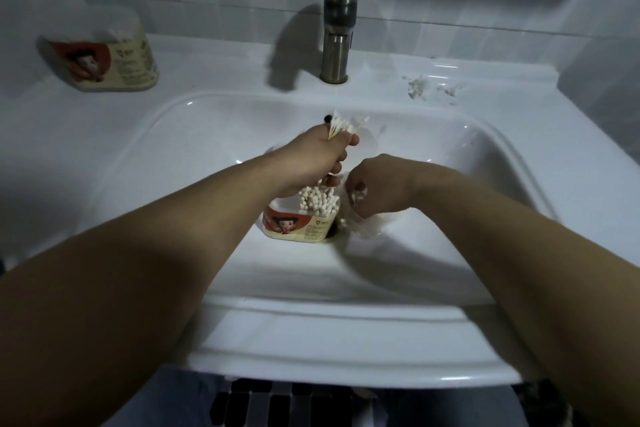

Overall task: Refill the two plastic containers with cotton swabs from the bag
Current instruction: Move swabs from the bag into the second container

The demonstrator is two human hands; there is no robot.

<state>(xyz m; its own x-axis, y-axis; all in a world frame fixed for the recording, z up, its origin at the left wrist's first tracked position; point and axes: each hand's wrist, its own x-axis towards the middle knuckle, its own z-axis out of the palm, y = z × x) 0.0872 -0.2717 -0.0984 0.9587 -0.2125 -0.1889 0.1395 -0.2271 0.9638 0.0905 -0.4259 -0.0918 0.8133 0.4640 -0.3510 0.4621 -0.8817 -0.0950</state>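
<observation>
A white ceramic sink fills the view, with both bare forearms reaching down into its basin. The left hand is raised over the basin, its fingers curled tight round a small bunch of cotton swabs whose white tips fan out above the fist. Directly below that hand an open plastic container stands on the basin floor, with a red and cream cartoon label. It is packed with upright swabs, their tips showing above the rim.

Just beside the container, on its right, lies the clear plastic bag, crumpled and touching the container's side. The right hand is at the bag's top, its fingers curled inward and gripping the thin plastic; how many swabs are in the bag cannot be told.

The second container, with the same label and a translucent lid on, sits well apart on the counter at the far left, near the tiled wall. A brushed metal faucet rises behind the basin, and bits of torn white scrap lie on the counter to its right
</observation>
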